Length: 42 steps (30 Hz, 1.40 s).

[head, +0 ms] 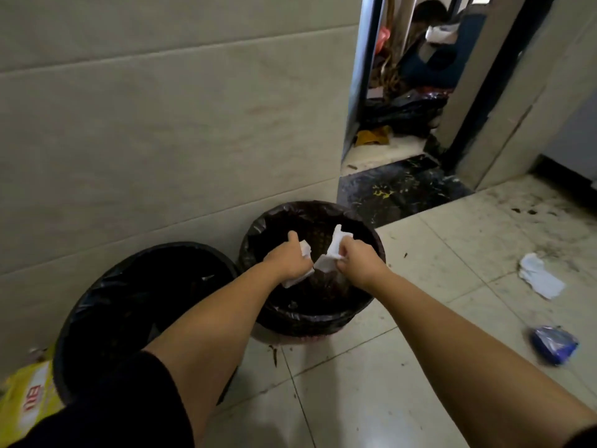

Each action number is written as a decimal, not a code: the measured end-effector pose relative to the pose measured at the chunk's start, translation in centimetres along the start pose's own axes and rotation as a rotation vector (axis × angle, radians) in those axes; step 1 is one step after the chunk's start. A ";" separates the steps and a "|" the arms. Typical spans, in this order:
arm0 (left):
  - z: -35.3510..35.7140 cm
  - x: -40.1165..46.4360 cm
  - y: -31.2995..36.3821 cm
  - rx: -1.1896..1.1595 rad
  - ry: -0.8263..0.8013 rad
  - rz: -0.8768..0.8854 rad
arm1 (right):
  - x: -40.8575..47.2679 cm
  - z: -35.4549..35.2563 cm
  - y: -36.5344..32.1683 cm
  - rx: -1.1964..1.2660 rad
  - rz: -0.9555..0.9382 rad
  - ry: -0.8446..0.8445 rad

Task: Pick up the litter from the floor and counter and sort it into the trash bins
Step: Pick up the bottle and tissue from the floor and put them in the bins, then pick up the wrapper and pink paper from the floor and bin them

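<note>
— What lies nearest?

— At the bottom-left corner of the floor [371,383], a yellow package [26,399] pressed against the base of the left bin [106,305]; a black sleeve [122,409] crosses in front of it; the bin wears a black liner and its inside is too dark to read.

— And on the right?

— A crumpled blue wrapper [554,344] lies on the tiles near the right edge; a little farther on, also by that edge, a crumpled white tissue [539,278] — the two lie apart from each other and well apart from the bins.

— The hands?

— Both reach over the mouth of the right bin [361,315], which stands just beside the left one, both against the wall [161,124]; the left hand [290,261] is clenched around a white paper piece [298,279], white showing above and below the fist; the right hand [355,261] pinches a second white paper [332,250] that sticks up past the fingers; the two papers come close together between the hands (whether they touch I cannot tell); both hang above the bin's lined opening, with brownish contents below.

— Beyond that?

— A dark doorway mat [397,189] past the bin, and behind it a doorway onto dark bags and clutter, too dim to name.
</note>
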<state>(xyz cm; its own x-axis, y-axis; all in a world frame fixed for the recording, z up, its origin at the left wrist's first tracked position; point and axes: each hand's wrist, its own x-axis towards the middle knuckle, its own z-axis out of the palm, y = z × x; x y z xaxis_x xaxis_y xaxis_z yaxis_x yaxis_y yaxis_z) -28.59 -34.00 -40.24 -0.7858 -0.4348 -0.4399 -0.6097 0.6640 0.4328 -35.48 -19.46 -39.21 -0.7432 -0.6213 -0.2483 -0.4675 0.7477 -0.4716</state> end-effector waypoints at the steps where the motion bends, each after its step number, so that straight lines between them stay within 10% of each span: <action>1: 0.6 0.9 -0.6 0.010 -0.029 0.007 | 0.7 0.8 0.0 -0.034 0.029 -0.057; 10: -3.1 4.4 -1.2 0.029 -0.214 0.079 | 1.9 -1.1 -0.6 -0.237 0.093 -0.076; 22: -8.9 3.3 23.0 0.178 -0.104 0.640 | -7.0 -23.5 7.8 -0.403 0.382 0.224; 31: 9.4 -1.8 36.1 0.272 -0.350 0.852 | -22.7 -23.7 27.5 -0.286 0.856 0.255; 42: 34.3 0.9 40.9 0.473 -0.428 0.628 | -30.6 -10.2 51.0 0.006 1.042 0.059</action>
<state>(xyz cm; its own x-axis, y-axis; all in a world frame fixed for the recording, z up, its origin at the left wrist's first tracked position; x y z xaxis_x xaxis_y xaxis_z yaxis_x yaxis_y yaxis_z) -50.63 13.62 -49.91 -0.7963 0.2951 -0.5280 0.1013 0.9256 0.3646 -41.49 40.11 -47.06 -0.7993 0.3436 -0.4929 0.4213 0.9054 -0.0520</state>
